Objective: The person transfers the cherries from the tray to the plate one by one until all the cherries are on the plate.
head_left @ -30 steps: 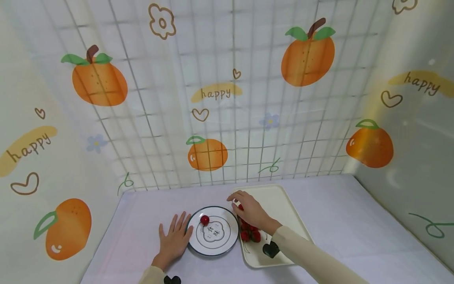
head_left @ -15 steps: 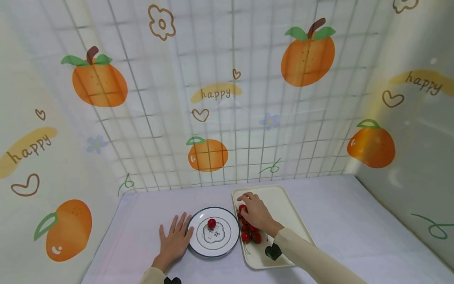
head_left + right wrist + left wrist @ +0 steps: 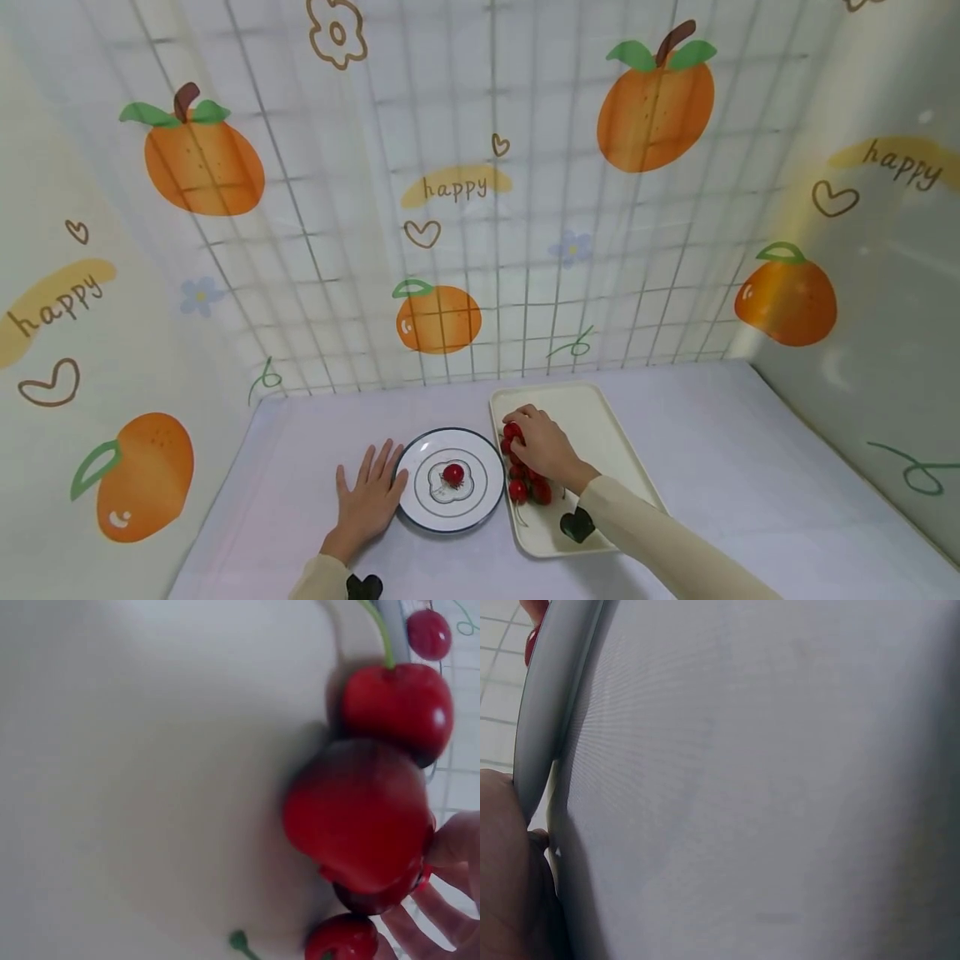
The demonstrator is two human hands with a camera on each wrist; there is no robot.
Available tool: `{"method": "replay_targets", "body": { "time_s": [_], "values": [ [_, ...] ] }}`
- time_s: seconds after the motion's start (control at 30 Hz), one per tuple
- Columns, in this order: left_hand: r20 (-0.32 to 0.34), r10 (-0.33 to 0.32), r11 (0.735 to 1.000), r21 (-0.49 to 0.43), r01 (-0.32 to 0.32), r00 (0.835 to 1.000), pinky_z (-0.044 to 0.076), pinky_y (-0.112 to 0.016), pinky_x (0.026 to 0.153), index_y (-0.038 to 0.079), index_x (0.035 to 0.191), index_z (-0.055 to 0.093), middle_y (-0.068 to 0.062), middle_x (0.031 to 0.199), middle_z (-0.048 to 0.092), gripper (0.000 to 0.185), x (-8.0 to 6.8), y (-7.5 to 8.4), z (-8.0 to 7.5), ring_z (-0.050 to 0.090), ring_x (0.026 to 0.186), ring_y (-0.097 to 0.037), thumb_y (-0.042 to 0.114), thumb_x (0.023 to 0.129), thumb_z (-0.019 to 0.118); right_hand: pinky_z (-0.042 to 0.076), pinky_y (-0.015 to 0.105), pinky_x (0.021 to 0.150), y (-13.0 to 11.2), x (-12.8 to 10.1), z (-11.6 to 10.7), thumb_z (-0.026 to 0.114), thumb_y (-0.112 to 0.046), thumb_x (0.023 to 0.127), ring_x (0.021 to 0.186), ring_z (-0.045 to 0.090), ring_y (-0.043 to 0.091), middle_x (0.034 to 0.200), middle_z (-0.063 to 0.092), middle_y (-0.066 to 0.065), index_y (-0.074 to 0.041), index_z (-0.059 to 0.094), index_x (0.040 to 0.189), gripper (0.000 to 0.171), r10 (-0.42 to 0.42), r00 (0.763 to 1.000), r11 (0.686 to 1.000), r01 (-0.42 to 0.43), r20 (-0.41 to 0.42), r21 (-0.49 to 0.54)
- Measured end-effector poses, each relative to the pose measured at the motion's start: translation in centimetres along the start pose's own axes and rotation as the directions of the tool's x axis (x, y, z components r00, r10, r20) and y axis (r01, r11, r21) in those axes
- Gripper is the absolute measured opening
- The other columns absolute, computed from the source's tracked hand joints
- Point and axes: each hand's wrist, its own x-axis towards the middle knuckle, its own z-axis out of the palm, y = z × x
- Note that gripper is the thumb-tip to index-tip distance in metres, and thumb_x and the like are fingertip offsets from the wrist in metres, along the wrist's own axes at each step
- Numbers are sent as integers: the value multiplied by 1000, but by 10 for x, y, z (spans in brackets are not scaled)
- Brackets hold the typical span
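My left hand [image 3: 366, 496] lies with spread, straight fingers on the table, its fingers and thumb at the rim of a white plate [image 3: 480, 510]. One red cherry [image 3: 453, 475] sits near the plate's middle. My right hand [image 3: 546, 444] is over the left side of a cream tray [image 3: 592, 412], its thumb and fingers bent around a cherry [image 3: 512, 432] at the far end of a pile of several cherries. Whether they press on it is hidden. In the right wrist view the thumb [image 3: 459, 844] is beside the cherries [image 3: 360, 817].
The tray stands just right of the plate on a white-covered table [image 3: 712, 450]. A printed curtain [image 3: 525, 250] with oranges hangs before a wire grid behind it. Loose green stems, one [image 3: 238, 941] seen in the right wrist view, lie in the tray.
The cherry on the plate has rolled from the upper left to the middle. My right hand has shifted right from the tray's edge, and its fingers have lowered around a cherry. My left hand stays.
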Motion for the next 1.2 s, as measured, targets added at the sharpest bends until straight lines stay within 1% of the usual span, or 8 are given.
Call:
{"method": "replay_targets", "body": {
  "time_s": [0.17,0.33,0.47,0.67,0.77,0.9,1.1,1.2],
  "values": [
    [23,-21,999,27,20,1000,-10,-71,124,24,163,30,-1,174,24,61,3,-3,3,12,163,-32,50,108,34,59,55,94,1,0,-2,67,-8,92,113,64,34,129,63,17,-6,67,126,34,5,1000,1000,-5,11,15],
    [24,-24,998,56,23,999,-8,-72,124,27,163,29,2,174,22,61,6,-6,8,11,164,-31,53,109,33,59,52,95,1,3,-5,69,-5,92,107,68,30,127,64,18,-7,67,122,30,32,999,998,-34,44,49],
    [16,-20,998,55,19,1000,-8,-73,124,26,163,30,1,174,24,62,7,-9,11,12,164,-32,55,108,34,61,49,91,3,6,-5,70,-5,92,98,68,25,120,67,16,-8,66,120,28,35,997,999,-37,63,39],
    [15,-24,998,61,23,1000,-8,-72,124,27,163,29,3,174,23,61,7,-9,10,11,164,-31,55,109,32,61,46,83,4,8,-3,71,-6,92,90,65,22,117,67,13,-11,63,127,36,47,996,998,-50,73,30],
    [15,-22,998,64,21,1000,-8,-71,124,28,163,28,3,174,22,61,8,-10,10,11,164,-30,55,109,32,62,47,87,5,8,-3,71,-6,92,93,66,23,118,67,14,-11,66,127,36,33,997,999,-35,71,26],
    [21,-18,998,55,17,1000,-9,-71,124,28,163,28,3,174,22,61,8,-10,10,10,164,-30,55,109,32,60,49,97,4,7,-4,71,-6,92,100,68,26,117,68,14,-9,69,120,28,24,997,999,-27,75,28],
    [20,-19,998,65,18,1000,-8,-72,124,28,163,28,4,174,22,61,8,-11,11,12,164,-30,54,109,32,59,46,93,3,6,-7,70,-4,92,93,65,23,108,70,13,-8,67,117,26,34,995,998,-39,88,53],
    [17,-19,998,68,17,1000,-8,-72,124,28,163,29,4,174,22,61,8,-11,10,12,164,-30,55,109,32,60,46,92,4,7,-7,71,-4,92,93,65,23,108,68,12,-7,65,118,27,31,996,998,-36,81,57]
  ]
}}
